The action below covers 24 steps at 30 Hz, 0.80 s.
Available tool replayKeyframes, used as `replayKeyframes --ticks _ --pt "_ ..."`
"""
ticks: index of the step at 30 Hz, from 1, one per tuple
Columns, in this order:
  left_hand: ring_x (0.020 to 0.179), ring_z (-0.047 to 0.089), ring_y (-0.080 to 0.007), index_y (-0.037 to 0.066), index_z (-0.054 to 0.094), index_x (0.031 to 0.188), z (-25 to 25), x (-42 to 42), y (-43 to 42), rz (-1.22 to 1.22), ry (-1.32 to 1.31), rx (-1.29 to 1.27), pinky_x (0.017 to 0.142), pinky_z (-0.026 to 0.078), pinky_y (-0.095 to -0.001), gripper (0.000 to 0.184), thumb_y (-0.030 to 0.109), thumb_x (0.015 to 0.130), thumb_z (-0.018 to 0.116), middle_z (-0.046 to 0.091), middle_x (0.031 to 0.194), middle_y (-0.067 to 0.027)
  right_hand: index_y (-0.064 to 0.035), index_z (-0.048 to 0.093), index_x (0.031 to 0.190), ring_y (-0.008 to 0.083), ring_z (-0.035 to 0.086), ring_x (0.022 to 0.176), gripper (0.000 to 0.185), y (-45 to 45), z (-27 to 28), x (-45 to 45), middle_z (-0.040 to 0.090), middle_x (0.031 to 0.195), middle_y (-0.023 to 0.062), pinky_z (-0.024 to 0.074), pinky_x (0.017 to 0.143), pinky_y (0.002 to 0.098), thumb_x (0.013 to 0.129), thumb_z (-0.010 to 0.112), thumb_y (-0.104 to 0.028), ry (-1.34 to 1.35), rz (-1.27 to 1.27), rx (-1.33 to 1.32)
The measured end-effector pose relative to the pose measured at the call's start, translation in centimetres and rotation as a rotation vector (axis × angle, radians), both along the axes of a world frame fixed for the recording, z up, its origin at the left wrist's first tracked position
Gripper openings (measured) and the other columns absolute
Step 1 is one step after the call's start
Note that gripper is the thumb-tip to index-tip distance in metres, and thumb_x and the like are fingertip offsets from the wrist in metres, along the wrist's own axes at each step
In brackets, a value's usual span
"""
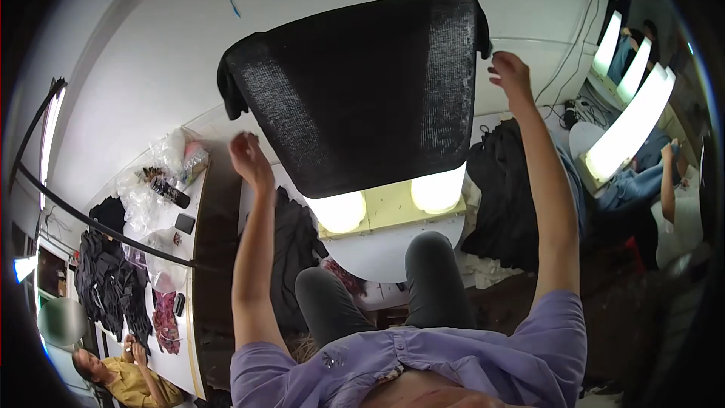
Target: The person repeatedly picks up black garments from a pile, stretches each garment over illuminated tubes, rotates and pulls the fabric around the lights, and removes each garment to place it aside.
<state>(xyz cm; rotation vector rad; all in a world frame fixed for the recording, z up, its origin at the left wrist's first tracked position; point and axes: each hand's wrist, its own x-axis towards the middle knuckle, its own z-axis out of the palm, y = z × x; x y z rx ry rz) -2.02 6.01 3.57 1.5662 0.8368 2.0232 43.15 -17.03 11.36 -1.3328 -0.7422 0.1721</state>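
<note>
A black knitted garment (362, 91) is stretched over a pair of lit lamp tubes (439, 190) in front of me. Light shows through its knit in two pale bands, and its loose ends hang at both upper corners. My left hand (251, 162) is raised just below the hanging left end, fingers loosely bent, with nothing visible in them. Beside the upper right corner, my right hand (510, 74) has its fingers bent and slightly apart. A small gap seems to separate it from the fabric.
Dark cloth piles lie left (291, 249) and right (502, 196) of the lamp base (377, 215). A side table (192, 317) holds plastic bags and black garments. A person in yellow (136, 381) sits at left. More lit lamps (634, 128) and another person's arm (668, 181) are at right.
</note>
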Motion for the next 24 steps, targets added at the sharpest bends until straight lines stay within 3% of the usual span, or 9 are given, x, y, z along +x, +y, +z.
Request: replayKeyframes --ticks 1,2,3,6,9,10,13,19,24 --pt "0.069 0.053 -0.0096 0.001 0.055 0.097 -2.9 0.9 -3.6 0.015 0.140 -0.057 0.063 0.043 -0.0241 0.015 0.014 0.091 0.057 0.058 0.079 -0.0033 -0.0023 0.062 0.100 0.0153 0.062 0.077 0.020 -0.9 -3.0 -0.1 0.062 0.089 0.0057 0.0508 0.062 0.0277 0.086 0.056 -0.015 0.062 0.015 0.042" --pt "0.067 0.051 -0.0079 0.004 0.057 0.094 -7.2 1.9 -5.8 -0.281 0.009 -0.314 0.060 0.043 -0.0248 0.013 0.016 0.091 0.058 0.057 0.079 -0.0023 -0.0034 0.062 0.098 0.0150 0.062 0.073 0.019 -1.5 -6.1 -0.4 0.061 0.083 0.0040 0.0493 0.058 0.0271 0.086 0.056 -0.017 0.158 -0.011 0.023" --pt "0.067 0.053 -0.0077 0.005 0.057 0.096 -11.5 3.0 -7.4 -0.356 0.135 -0.553 0.058 0.043 -0.0249 0.017 0.021 0.090 0.060 0.059 0.081 -0.0024 -0.0047 0.062 0.096 0.0139 0.061 0.069 0.017 -2.2 -8.9 -1.2 0.061 0.079 0.0029 0.0478 0.055 0.0265 0.084 0.057 -0.016 0.281 -0.024 -0.038" --pt "0.107 0.053 -0.0191 0.001 0.049 0.120 -19.1 7.0 -10.7 -0.631 0.200 -1.153 0.080 0.044 -0.0359 0.055 0.040 0.085 0.065 0.055 0.119 -0.0108 -0.0043 0.061 0.088 0.0101 0.057 0.058 0.007 -3.6 -18.4 -4.3 0.058 0.070 0.0022 0.0455 0.048 0.0228 0.083 0.057 -0.009 0.535 -0.037 -0.208" --pt "0.137 0.020 -0.0240 0.004 0.033 0.136 -20.6 9.4 -10.2 -0.902 -0.241 -1.197 0.098 0.031 -0.0419 0.075 0.044 0.083 0.065 0.023 0.149 -0.0096 -0.0033 0.060 0.092 0.0114 0.059 0.062 0.010 -4.6 -24.5 -8.8 0.060 0.075 0.0042 0.0472 0.050 0.0244 0.086 0.054 -0.009 0.573 -0.009 -0.366" --pt "0.128 0.037 -0.0202 0.006 0.043 0.129 -19.7 10.4 -10.1 -0.883 -0.426 -1.170 0.098 0.033 -0.0405 0.056 0.036 0.086 0.064 0.042 0.139 -0.0068 -0.0032 0.060 0.094 0.0120 0.060 0.064 0.011 -5.1 -24.6 -10.6 0.061 0.077 0.0049 0.0478 0.051 0.0249 0.087 0.053 -0.010 0.573 -0.008 -0.433" --pt "0.092 0.061 -0.0131 0.009 0.062 0.099 -17.1 11.1 -11.4 -0.937 -0.645 -1.067 0.095 0.039 -0.0375 0.014 0.019 0.088 0.063 0.067 0.097 -0.0004 -0.0045 0.059 0.096 0.0127 0.061 0.070 0.012 -4.6 -26.9 -12.1 0.062 0.084 0.0052 0.0491 0.055 0.0252 0.090 0.052 -0.013 0.672 0.119 -0.440" --pt "0.085 0.063 -0.0181 0.006 0.060 0.105 -21.3 -0.3 -7.5 -0.757 -0.662 -0.987 0.078 0.050 -0.0324 0.018 0.010 0.088 0.062 0.066 0.098 -0.0058 -0.0070 0.057 0.097 0.0140 0.061 0.080 0.016 -2.9 -26.5 -12.9 0.063 0.090 0.0044 0.0499 0.063 0.0286 0.094 0.051 -0.021 0.777 0.239 -0.365" --pt "0.079 0.064 -0.0183 0.005 0.060 0.101 -19.5 -4.6 -5.9 -0.592 -0.633 -0.934 0.072 0.050 -0.0298 0.016 0.011 0.087 0.062 0.067 0.093 -0.0060 -0.0077 0.056 0.095 0.0185 0.063 0.083 0.016 -1.5 -25.6 -12.9 0.063 0.088 0.0060 0.0483 0.060 0.0308 0.091 0.058 -0.023 0.988 0.353 -0.122"
